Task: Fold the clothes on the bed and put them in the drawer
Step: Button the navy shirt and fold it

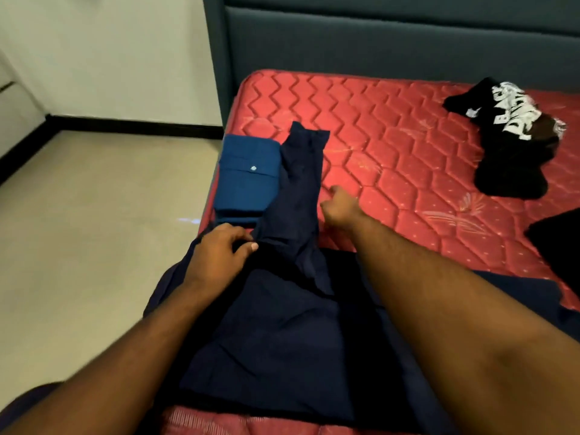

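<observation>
A dark navy garment [282,309] lies spread on the red mattress [392,146], with one long sleeve or leg [303,171] stretched toward the headboard. My left hand [219,252] rests on the garment's left edge, fingers curled over the cloth. My right hand [340,207] sits at the right edge of the long part with fingers curled; its hold on the cloth is unclear. A folded blue garment [246,180] lies just beyond my left hand at the mattress's left edge.
A crumpled black garment with white lettering [508,133] lies at the far right of the bed. Another dark cloth [561,243] shows at the right edge. The grey headboard [376,42] stands behind. Beige floor [94,215] lies to the left.
</observation>
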